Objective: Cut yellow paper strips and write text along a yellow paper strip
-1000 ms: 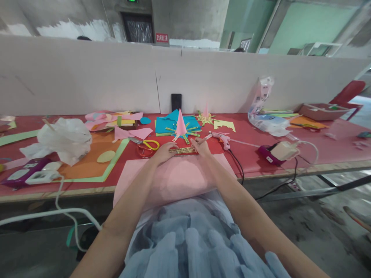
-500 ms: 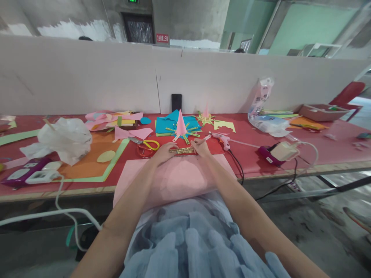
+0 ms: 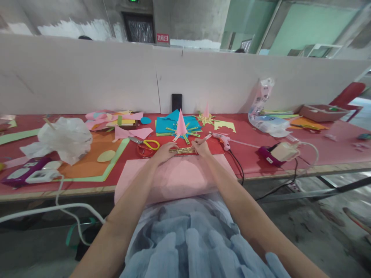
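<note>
My right hand (image 3: 203, 147) is closed around a pale pen (image 3: 205, 138), held slanting with its lower end over a yellowish strip with dark markings (image 3: 184, 151). At the strip's left end, the curved fingers of my left hand (image 3: 165, 153) hold it down. Under my wrists lies a large pink sheet (image 3: 179, 173). Just beyond my hands a pink paper cone (image 3: 181, 124) stands on a ring of narrow green strips. A pink glue gun (image 3: 223, 139) lies right of my right hand, and yellow-handled scissors (image 3: 150, 144) lie left of my left hand.
Blue sheets (image 3: 164, 125) lie behind the cone, near a second small cone (image 3: 206, 112). Paper scraps and a crumpled white bag (image 3: 65, 139) fill the left side. Purple power strips (image 3: 271, 156) with cords sit on both sides. A white partition (image 3: 101, 77) borders the table's back.
My right hand and the pen have shifted very slightly over the strip. My left hand stays in place, and the camera view has moved a little.
</note>
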Demonstrator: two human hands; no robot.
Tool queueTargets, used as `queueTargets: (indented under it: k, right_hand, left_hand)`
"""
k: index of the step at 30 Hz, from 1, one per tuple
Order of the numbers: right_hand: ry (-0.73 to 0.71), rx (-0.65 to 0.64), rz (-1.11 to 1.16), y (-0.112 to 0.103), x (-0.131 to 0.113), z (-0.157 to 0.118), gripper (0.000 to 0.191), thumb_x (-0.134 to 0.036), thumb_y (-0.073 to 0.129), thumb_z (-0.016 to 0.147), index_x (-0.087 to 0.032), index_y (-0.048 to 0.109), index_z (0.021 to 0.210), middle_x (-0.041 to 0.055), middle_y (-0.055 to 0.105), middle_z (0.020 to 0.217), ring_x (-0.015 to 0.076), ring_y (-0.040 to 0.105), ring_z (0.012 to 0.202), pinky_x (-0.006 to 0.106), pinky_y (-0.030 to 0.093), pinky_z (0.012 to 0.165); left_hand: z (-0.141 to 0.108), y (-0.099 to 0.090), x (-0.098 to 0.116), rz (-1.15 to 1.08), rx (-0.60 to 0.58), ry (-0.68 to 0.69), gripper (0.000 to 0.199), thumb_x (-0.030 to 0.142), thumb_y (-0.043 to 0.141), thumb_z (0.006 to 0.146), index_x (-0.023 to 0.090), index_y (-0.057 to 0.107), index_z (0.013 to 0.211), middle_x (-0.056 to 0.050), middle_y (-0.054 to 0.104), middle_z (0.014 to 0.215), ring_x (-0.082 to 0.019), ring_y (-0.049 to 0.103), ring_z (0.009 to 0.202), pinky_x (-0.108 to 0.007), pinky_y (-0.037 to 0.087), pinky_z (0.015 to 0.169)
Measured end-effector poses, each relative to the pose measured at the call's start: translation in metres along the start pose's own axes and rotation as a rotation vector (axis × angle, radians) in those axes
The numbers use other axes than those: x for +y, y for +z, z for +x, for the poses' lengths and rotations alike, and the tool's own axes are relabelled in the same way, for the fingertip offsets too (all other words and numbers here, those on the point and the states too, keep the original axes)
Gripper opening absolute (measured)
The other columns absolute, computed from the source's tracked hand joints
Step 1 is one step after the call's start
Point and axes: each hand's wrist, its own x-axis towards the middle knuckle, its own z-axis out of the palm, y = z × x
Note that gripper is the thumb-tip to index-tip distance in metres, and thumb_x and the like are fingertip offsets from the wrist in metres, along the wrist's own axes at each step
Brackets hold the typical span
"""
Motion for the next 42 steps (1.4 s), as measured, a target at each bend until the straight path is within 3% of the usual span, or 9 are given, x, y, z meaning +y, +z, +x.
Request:
queueTargets:
  k: [8,14,20,26,37,42]
  right_hand:
    - [0.032,0.029,0.059,0.003,0.003,-0.002,0.024,-0.026,0.049,0.077,-0.021,0.037,0.057,-0.0051,0.050,0.043,0.0089,0.046,0.038,0.018,0.031,0.037]
    - [0.051,0.010,0.140,0.005,0.011,0.003,0.024,-0.027,0.049,0.079,-0.022,0.037,0.059,-0.0049,0.051,0.042,0.0107,0.055,0.043,0.017,0.039,0.042]
    - [0.069,0.017,0.124,0.007,0.014,0.005,0.024,-0.024,0.050,0.078,-0.021,0.037,0.057,-0.0036,0.058,0.049,0.0068,0.044,0.034,0.017,0.032,0.035]
    - [0.111,0.061,0.141,0.004,0.006,0.002,0.023,-0.021,0.048,0.078,-0.021,0.038,0.057,-0.0025,0.058,0.051,0.0093,0.052,0.040,0.016,0.034,0.036]
    - [0.108,0.050,0.166,0.003,0.002,-0.001,0.024,-0.023,0.048,0.077,-0.021,0.036,0.058,-0.0044,0.054,0.047,0.0084,0.048,0.037,0.017,0.033,0.036]
    - [0.035,0.063,0.107,0.001,-0.001,-0.006,0.022,-0.027,0.049,0.078,-0.020,0.041,0.058,-0.0036,0.055,0.050,0.0080,0.048,0.040,0.017,0.035,0.038]
  left_hand:
    - [0.001,0.001,-0.002,0.009,0.003,0.017,0.021,0.023,0.058,0.077,0.021,0.066,0.097,-0.004,0.061,0.118,-0.021,0.054,0.115,-0.035,0.037,0.105]
    - [0.002,0.002,-0.004,0.008,0.009,0.023,0.021,0.024,0.058,0.078,0.022,0.066,0.097,-0.004,0.061,0.118,-0.021,0.053,0.115,-0.036,0.037,0.104]
    - [0.002,0.003,-0.004,0.010,0.005,0.025,0.021,0.021,0.058,0.077,0.021,0.066,0.097,-0.004,0.061,0.118,-0.020,0.053,0.115,-0.036,0.036,0.105]
    - [0.002,0.001,-0.002,0.005,-0.002,0.026,0.021,0.023,0.058,0.078,0.021,0.066,0.097,-0.004,0.062,0.118,-0.021,0.053,0.116,-0.037,0.036,0.105]
    - [0.002,0.003,-0.007,0.001,0.012,0.033,0.021,0.026,0.058,0.077,0.022,0.066,0.096,-0.005,0.061,0.119,-0.021,0.053,0.116,-0.036,0.036,0.105]
    - [0.001,0.001,-0.004,0.005,0.004,0.025,0.023,0.025,0.057,0.077,0.022,0.066,0.098,-0.004,0.061,0.119,-0.021,0.053,0.116,-0.036,0.036,0.105]
